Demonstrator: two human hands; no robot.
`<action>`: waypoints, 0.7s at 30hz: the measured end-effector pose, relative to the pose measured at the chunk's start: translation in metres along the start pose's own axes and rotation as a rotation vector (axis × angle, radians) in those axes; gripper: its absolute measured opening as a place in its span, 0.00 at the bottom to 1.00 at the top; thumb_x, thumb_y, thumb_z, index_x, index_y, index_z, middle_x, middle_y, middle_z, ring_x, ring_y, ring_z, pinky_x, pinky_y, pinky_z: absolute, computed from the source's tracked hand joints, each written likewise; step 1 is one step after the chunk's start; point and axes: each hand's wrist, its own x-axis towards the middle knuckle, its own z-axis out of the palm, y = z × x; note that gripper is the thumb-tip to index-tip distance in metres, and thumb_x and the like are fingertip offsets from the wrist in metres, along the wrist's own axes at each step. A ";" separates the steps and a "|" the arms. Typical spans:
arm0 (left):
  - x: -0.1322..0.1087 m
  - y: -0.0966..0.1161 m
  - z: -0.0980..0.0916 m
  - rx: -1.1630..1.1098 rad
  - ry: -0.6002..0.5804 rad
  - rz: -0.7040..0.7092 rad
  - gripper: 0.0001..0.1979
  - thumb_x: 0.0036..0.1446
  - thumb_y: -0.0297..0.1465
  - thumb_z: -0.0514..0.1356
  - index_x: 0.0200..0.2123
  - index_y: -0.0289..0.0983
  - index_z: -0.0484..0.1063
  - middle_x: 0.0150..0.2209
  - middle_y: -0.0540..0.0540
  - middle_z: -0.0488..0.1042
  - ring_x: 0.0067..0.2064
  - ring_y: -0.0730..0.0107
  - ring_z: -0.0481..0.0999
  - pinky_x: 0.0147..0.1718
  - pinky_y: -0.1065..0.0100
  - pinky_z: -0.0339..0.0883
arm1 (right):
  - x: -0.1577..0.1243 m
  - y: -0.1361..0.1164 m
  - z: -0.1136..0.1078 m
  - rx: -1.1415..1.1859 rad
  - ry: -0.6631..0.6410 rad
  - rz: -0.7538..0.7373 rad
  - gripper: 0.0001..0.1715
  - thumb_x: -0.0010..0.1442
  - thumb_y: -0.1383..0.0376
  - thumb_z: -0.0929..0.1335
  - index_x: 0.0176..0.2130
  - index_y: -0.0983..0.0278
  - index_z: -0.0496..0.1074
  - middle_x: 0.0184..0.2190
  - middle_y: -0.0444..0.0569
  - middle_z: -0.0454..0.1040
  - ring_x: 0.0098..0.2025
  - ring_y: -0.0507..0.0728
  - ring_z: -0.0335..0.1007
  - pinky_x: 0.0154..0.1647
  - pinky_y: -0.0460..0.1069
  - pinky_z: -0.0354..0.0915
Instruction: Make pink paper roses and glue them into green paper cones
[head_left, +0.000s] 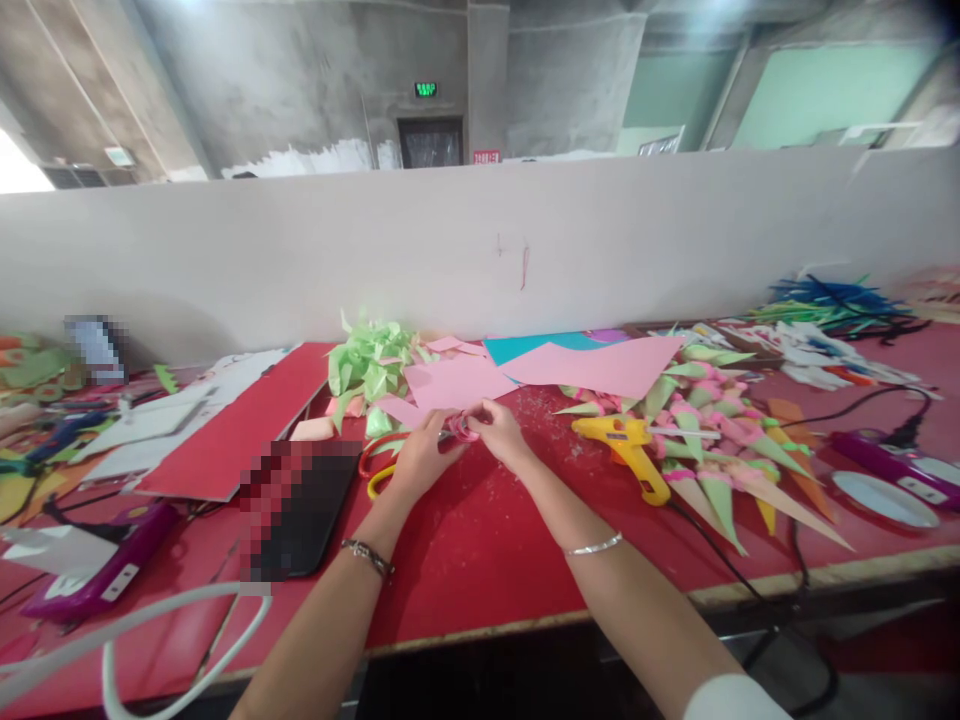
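My left hand (420, 462) and my right hand (501, 436) meet over the middle of the red table. Between their fingertips they pinch a small pink coil (466, 428), which looks like rolled paper; the fingers partly cover it. Scissors with red and yellow handles (371, 488) lie beside my left hand, partly hidden by it. Just beyond my hands are sheets of pink paper (457, 385). To the right of my right hand rests a yellow glue gun (615, 430), close to a pile of pink and green paper cones (705, 420).
Crumpled light green paper (367, 360) is heaped near the white partition (375, 250). A black phone (322, 515) and a red board (247, 430) lie to the left. Purple power strips (112, 570) sit on both sides, and a white dish (885, 500) is at right.
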 end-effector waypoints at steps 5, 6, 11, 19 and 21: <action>0.001 -0.001 -0.001 -0.003 0.020 -0.035 0.20 0.48 0.29 0.59 0.46 0.37 0.62 0.44 0.44 0.69 0.44 0.65 0.71 0.42 0.65 0.65 | 0.002 0.006 -0.002 -0.039 0.049 -0.011 0.05 0.44 0.65 0.63 0.26 0.65 0.66 0.23 0.43 0.69 0.28 0.52 0.65 0.34 0.47 0.61; 0.001 -0.001 -0.001 -0.008 0.026 -0.050 0.20 0.48 0.30 0.59 0.46 0.37 0.62 0.44 0.44 0.69 0.43 0.66 0.71 0.41 0.66 0.65 | 0.003 0.007 -0.002 -0.044 0.060 -0.013 0.05 0.44 0.65 0.63 0.26 0.65 0.66 0.23 0.43 0.69 0.28 0.52 0.65 0.33 0.47 0.61; 0.000 0.000 -0.002 -0.018 0.022 -0.092 0.16 0.50 0.31 0.58 0.44 0.38 0.64 0.41 0.45 0.70 0.40 0.67 0.72 0.38 0.67 0.66 | 0.004 0.011 -0.003 -0.071 0.089 -0.023 0.06 0.46 0.64 0.63 0.26 0.65 0.66 0.24 0.45 0.70 0.28 0.52 0.65 0.33 0.47 0.61; 0.000 -0.001 -0.004 0.137 0.085 0.032 0.05 0.51 0.32 0.57 0.32 0.37 0.70 0.40 0.45 0.66 0.41 0.66 0.68 0.41 0.65 0.64 | 0.004 0.010 -0.002 -0.145 0.106 -0.037 0.04 0.46 0.66 0.63 0.25 0.64 0.66 0.23 0.43 0.70 0.27 0.51 0.65 0.31 0.46 0.61; 0.000 0.001 -0.006 0.196 0.061 0.059 0.05 0.50 0.32 0.58 0.31 0.39 0.71 0.39 0.45 0.67 0.42 0.64 0.67 0.41 0.63 0.62 | 0.004 0.009 -0.003 -0.173 0.112 -0.039 0.03 0.46 0.66 0.64 0.25 0.64 0.66 0.23 0.43 0.70 0.27 0.51 0.64 0.31 0.46 0.60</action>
